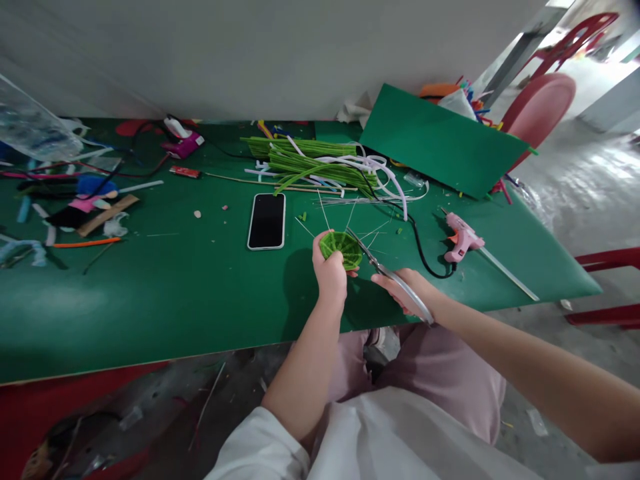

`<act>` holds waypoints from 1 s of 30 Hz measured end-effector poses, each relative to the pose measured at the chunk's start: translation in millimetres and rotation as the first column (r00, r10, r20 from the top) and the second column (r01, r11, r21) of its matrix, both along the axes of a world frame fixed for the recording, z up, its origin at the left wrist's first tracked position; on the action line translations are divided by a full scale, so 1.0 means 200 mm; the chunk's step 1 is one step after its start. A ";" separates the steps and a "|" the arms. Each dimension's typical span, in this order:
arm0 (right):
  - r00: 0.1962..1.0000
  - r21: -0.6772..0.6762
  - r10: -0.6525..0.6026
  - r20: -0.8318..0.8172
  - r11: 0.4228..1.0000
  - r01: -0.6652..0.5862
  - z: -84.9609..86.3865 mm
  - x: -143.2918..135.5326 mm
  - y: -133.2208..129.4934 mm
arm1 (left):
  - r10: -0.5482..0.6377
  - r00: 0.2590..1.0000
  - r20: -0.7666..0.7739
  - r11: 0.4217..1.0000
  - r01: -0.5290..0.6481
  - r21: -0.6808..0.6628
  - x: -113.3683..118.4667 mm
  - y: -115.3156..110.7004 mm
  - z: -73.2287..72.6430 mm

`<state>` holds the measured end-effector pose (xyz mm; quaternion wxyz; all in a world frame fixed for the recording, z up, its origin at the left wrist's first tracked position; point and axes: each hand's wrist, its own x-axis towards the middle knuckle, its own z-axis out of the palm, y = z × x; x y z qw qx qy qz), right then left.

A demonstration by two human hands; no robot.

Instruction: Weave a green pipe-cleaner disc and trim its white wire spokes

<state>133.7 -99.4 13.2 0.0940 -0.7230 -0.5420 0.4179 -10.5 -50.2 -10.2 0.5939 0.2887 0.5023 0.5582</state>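
Clock positions are read from the centre of the view. Green table: spans beneath the work. Green board: 2 o'clock. Green stem bundle: 12 o'clock. Scissors: 4 o'clock, handles gripped in the right hand. Left hand: 5 o'clock, closed around the green ribbed cup. Pink glue gun: 3 o'clock. Phone: 10 o'clock, flat. Green ribbed cup: 4 o'clock, near centre, opening visible. Thin wires: fanned outward around the cup; blade contact appears likely but unconfirmed.
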 end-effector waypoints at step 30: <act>0.996 -0.151 0.079 0.046 0.986 -0.071 0.06 0.03 0.04 | -0.016 1.000 -0.024 0.999 0.015 -0.033 -0.02 0.00 0.00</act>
